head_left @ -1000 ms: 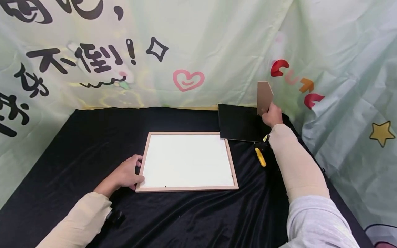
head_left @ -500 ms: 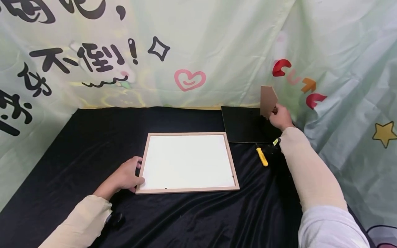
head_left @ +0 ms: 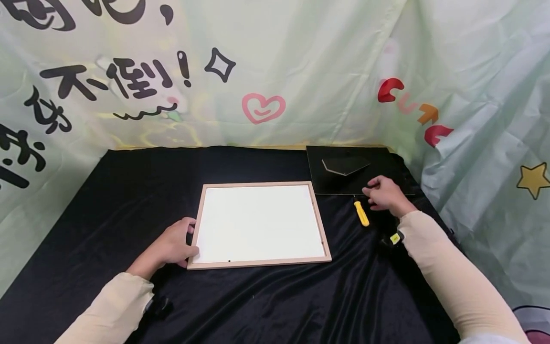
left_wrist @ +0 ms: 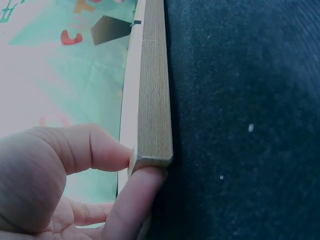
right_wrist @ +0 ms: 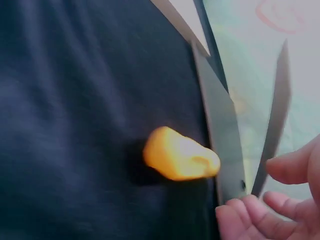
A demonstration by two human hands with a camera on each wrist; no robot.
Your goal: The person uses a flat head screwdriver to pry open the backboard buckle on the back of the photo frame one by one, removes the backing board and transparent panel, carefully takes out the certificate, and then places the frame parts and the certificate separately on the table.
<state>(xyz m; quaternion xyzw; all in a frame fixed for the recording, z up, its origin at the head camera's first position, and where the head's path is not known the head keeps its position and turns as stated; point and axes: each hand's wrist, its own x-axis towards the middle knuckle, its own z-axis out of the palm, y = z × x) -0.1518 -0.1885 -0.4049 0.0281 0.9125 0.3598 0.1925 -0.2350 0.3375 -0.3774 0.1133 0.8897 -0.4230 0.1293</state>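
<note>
A light wooden picture frame (head_left: pixel 263 263) with a white sheet inside lies flat on the black cloth. My left hand (head_left: pixel 174 242) grips its near left corner; the left wrist view has thumb and finger pinching the wood (left_wrist: pixel 154 100). Behind the frame on the right is a black backing board (head_left: pixel 322 184) with a five-sided stand flap (head_left: pixel 345 165), which juts up from it. My right hand (head_left: pixel 386 196) hovers by the board's near edge, fingers loosely bent and holding nothing. Just left of it lies a yellow-handled screwdriver (head_left: pixel 361 214), its handle (right_wrist: pixel 177 155) large in the right wrist view.
Black cloth (head_left: pixel 266 306) covers the table, wrinkled at the front. A printed pale green curtain (head_left: pixel 301 71) hangs along the back and right sides. The backing board sits close to the back edge, near the frame's far right corner.
My right hand has let go of the stand flap and drawn back toward me, beside the screwdriver. The flap now leans lower over the board, which shifted slightly right earlier. My left hand stays put.
</note>
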